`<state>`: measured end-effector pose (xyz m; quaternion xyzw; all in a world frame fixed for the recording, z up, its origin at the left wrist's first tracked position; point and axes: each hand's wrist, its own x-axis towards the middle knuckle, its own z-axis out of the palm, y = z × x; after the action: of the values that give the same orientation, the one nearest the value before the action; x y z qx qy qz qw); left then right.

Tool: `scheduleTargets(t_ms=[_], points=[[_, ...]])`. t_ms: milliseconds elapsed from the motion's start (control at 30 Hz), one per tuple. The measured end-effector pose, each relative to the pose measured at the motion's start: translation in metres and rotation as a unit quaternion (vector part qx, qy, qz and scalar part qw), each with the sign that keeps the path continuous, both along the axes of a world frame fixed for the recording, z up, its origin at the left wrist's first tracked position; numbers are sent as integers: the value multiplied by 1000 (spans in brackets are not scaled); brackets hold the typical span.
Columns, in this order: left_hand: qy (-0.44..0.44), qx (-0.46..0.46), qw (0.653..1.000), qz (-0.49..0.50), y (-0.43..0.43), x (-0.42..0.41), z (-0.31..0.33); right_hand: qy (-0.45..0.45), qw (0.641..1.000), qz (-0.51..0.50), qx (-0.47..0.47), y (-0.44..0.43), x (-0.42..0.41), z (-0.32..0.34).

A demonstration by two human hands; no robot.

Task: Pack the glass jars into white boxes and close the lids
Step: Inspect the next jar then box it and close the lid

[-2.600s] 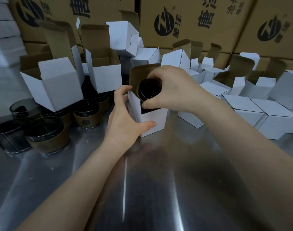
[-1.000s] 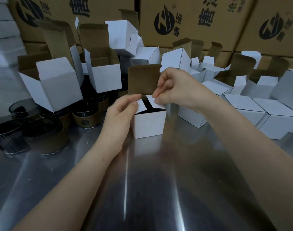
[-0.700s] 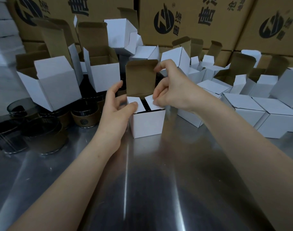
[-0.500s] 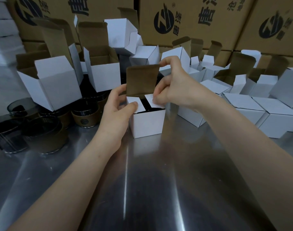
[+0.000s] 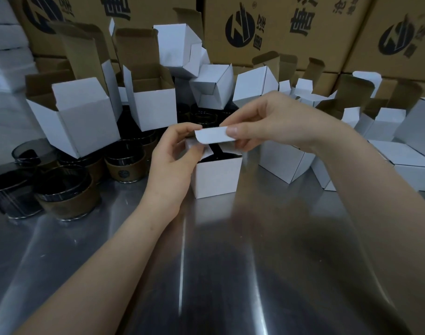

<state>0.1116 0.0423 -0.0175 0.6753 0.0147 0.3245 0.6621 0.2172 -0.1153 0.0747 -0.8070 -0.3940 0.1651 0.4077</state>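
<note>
A small white box [image 5: 216, 176] stands on the steel table [image 5: 206, 274] in the middle, with a dark glass jar inside, mostly hidden. Its two side flaps are folded in. The lid [image 5: 212, 135] is bent forward over the opening. My right hand [image 5: 269, 122] pinches the lid's tuck flap between thumb and fingers. My left hand [image 5: 172, 155] grips the box's left side and pinches the flap's left end. Several dark glass jars [image 5: 66, 189] with brown bands stand at the left.
Open white boxes [image 5: 83, 117] with raised brown lids stand behind the jars at the left. Closed white boxes [image 5: 409, 163] lie piled at the right. Large brown cartons [image 5: 279, 27] form a wall at the back.
The jar went into the box and the side flaps were folded in. Since half a second ago the upright lid has been bent forward and down over the opening by both hands.
</note>
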Motion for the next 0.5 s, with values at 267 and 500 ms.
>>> scheduleTargets(t_ms=[267, 500], points=[[41, 49, 996, -59, 2, -4, -1, -51, 999, -1, -18, 3, 3, -6], [41, 47, 997, -47, 4, -5, 0, -109, 993, -2, -44, 5, 0, -5]])
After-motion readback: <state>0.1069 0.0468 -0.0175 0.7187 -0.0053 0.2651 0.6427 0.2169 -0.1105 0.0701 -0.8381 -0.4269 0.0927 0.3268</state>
